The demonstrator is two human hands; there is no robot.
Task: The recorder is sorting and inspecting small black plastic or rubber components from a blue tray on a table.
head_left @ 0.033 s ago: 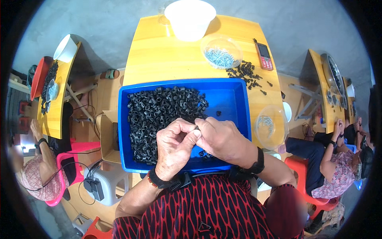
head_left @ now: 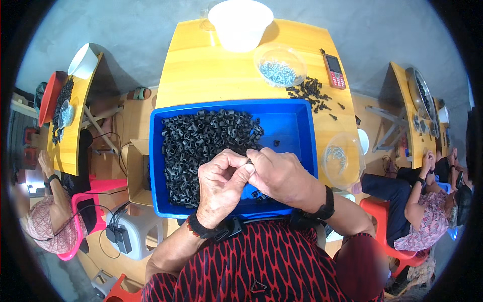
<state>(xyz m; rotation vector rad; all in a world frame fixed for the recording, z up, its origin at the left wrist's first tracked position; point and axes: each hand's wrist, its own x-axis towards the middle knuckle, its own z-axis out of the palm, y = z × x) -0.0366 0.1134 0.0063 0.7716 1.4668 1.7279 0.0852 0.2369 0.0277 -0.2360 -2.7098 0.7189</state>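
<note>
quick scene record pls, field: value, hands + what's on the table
left hand: pinching a small black part together with the right hand
right hand: fingertips on the same part, over the blue tray
tray contents: heap of black parts, mostly left side
table: white bowl, clear bowl of screws, loose black pieces, red phone
table edge, right: second clear bowl

Glossy blue plastic tray (head_left: 302,132), matt black parts (head_left: 201,143)

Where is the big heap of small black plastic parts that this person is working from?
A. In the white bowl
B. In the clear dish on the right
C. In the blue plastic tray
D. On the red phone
C: the heap of small black plastic parts fills the left side of the blue plastic tray, just beyond both hands.
</note>
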